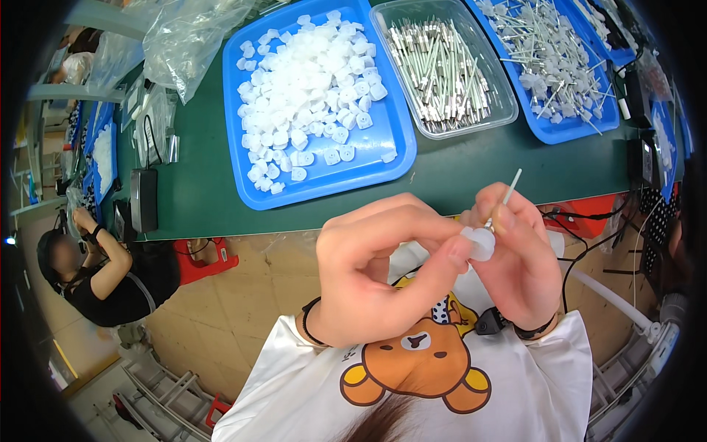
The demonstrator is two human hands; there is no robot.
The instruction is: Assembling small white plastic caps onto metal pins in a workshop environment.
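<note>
My left hand (390, 269) pinches a small translucent white plastic cap (482, 244) between thumb and fingertips, in front of my chest. A thin pale rod (513, 186) with a metal end sits between the thumb and forefinger of my right hand (524, 269), pointing up. Its lower end meets the cap; how deep it goes in is hidden by my fingers. Beyond my hands, a blue tray (346, 177) holds a heap of loose white caps (317, 81). Beside it, a clear plastic container (502, 109) is filled with similar metal-ended rods (442, 74).
At the right, another blue tray (549, 131) holds caps with rods in them (563, 62). The green tabletop (195, 177) carries a black box (144, 199) and clear plastic bags (184, 44). A person (110, 283) sits left near a red stool (206, 261). Black cables hang at the right.
</note>
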